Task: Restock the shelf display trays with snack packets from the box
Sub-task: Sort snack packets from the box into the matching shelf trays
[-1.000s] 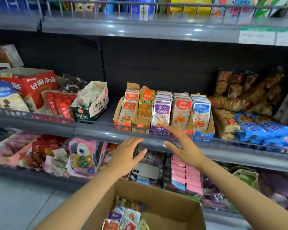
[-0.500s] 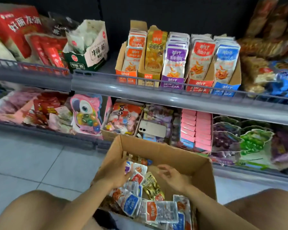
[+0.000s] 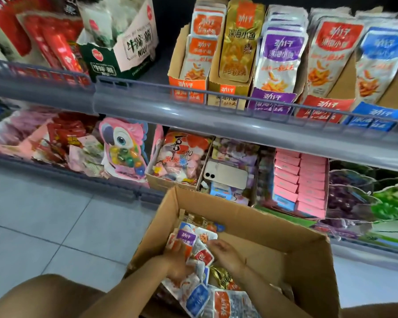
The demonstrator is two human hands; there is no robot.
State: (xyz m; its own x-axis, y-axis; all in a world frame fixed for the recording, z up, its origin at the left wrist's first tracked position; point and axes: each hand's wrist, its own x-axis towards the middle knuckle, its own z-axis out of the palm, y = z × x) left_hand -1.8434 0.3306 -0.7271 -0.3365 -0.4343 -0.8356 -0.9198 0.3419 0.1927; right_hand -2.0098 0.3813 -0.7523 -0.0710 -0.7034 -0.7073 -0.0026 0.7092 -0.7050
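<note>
An open cardboard box (image 3: 274,228) sits below the shelves, its left half filled with small snack packets (image 3: 199,294) in orange, red, blue, purple and gold. Both hands are inside it. My left hand (image 3: 177,260) grips a bunch of packets, a purple-topped one (image 3: 187,237) fanned out above it. My right hand (image 3: 226,252) pinches the edge of a red-label packet (image 3: 203,257) in that bunch. On the upper shelf stand the display trays: orange (image 3: 186,87), gold (image 3: 230,90), purple (image 3: 272,102), red (image 3: 324,106) and blue (image 3: 375,114), each holding upright packets.
A grey wire-fronted shelf rail (image 3: 216,115) runs in front of the trays. On the lower shelf lie a phone (image 3: 225,174), a parrot-shaped candy bag (image 3: 124,152) and pink boxes (image 3: 299,182). Grey floor tiles (image 3: 44,214) lie left of the box.
My hands dropped from the shelf rail into the box, and the view tilted down. Since half a second ago, they have closed on a bunch of packets at the box's left side.
</note>
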